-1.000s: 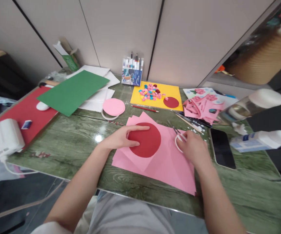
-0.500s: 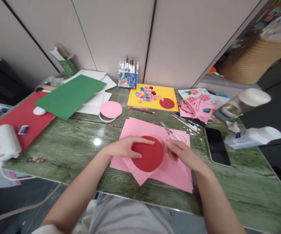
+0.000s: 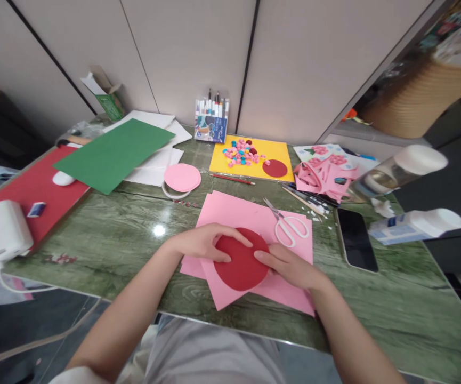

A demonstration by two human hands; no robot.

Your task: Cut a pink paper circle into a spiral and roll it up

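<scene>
A red paper circle (image 3: 240, 269) lies over the pink paper sheets (image 3: 223, 205) in front of me. My left hand (image 3: 202, 245) holds the circle by its upper left side, thumb and index finger resting on its face; its other fingers are hidden. With the thumb on top and the fingers out of sight beneath the edge, my right hand (image 3: 288, 264) grips the circle's right side. White-handled scissors (image 3: 286, 221) rest on the pink sheets just beyond my right hand, untouched.
Yellow card (image 3: 218, 165) at the back carries colourful small pieces and a smaller red circle (image 3: 275, 168). Pink circles (image 3: 182, 177) lie over a tape roll, near green card (image 3: 114, 154). On the right are pink scraps (image 3: 324, 178), a phone (image 3: 357, 240) and a white bottle (image 3: 416, 225).
My right hand has moved in from beside the scissors and taken hold of the red circle's right edge. The circle and the pink sheet's corner under it have shifted slightly.
</scene>
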